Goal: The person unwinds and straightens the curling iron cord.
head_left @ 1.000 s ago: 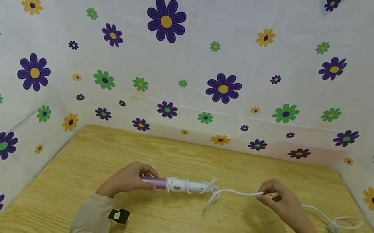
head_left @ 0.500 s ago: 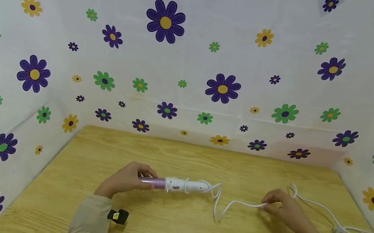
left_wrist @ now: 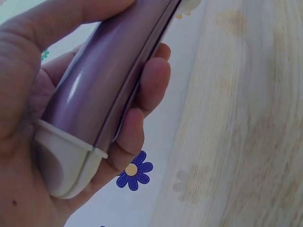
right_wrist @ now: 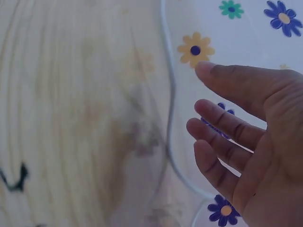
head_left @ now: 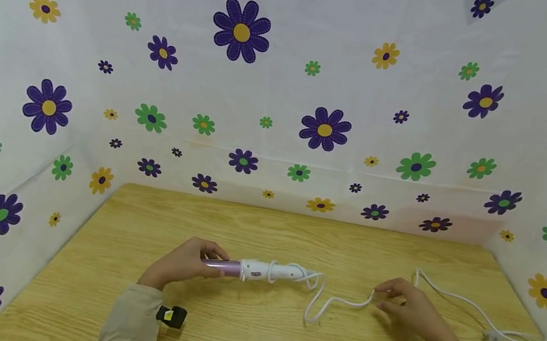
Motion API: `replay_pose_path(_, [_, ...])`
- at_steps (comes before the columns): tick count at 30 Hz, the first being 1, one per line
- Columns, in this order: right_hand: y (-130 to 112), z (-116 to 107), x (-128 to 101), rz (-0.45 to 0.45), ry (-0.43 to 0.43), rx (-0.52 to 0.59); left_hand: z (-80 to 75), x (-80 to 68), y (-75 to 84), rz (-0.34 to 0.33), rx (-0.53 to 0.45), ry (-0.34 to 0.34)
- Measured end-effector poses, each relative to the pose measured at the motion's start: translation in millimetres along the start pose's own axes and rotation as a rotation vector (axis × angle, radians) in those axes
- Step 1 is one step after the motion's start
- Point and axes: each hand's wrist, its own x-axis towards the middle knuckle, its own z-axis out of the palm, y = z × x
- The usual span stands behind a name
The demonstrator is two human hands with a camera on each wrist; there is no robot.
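Clearly the weak point was the white cord (head_left: 338, 303), which lay slack on the tabletop (head_left: 249, 332) between the two hands. The right hand (head_left: 404, 308) had a released grip: in the right wrist view its fingers (right_wrist: 222, 125) were spread and relaxed, with the cord running just beside the fingertips, not pinched. In the head view its fingertips sat right at the cord, but no hold showed. Left so, the loops wound round the white handle could loosen and slide off (they already looked loose at the cord end), and the slack could kink or tangle.

The left hand (head_left: 185, 263) was clenched round the purple barrel of the curling iron (head_left: 258, 270), thumb over the top, fingers (left_wrist: 142, 94) curled beneath. Beyond that grip the iron ran level toward the right hand, just above the tabletop. Past the right hand the cord trailed out to its plug (head_left: 492, 337), well apart from both. Both forearms came in low, palms turned inward.
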Motion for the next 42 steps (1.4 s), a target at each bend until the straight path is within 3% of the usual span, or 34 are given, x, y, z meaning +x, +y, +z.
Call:
replay_pose_path(4, [-15.3,-1.2,0.4,-0.063,0.002,0.018,-1.5,-0.4,0.0,0.010,-0.001,-0.004])
replay_pose_path(13, [-50.2,14.8,6.9,-0.155,-0.196,0.165,-0.5,-0.8,0.4,0.006,-0.011,-0.014])
replay_pose_path(21, [-71.1,43.9,9.4,-0.267,-0.284,0.122,-1.4,-1.5,5.1,0.018,-0.008,-0.014])
replay_pose_path(26, [-77.8,50.3,9.0,-0.323,-0.267,0.013,-3.2,-3.5,7.8,0.026,-0.008,-0.007])
replay_pose_path(33, [-77.6,52.0,7.0,-0.301,-0.237,-0.075,-4.0,-4.2,8.3,0.030,-0.001,0.003])
replay_pose_path(42, [-74.1,42.1,0.6,-0.276,-0.086,-0.300,-4.3,-5.6,9.2,0.054,-0.010,-0.008])
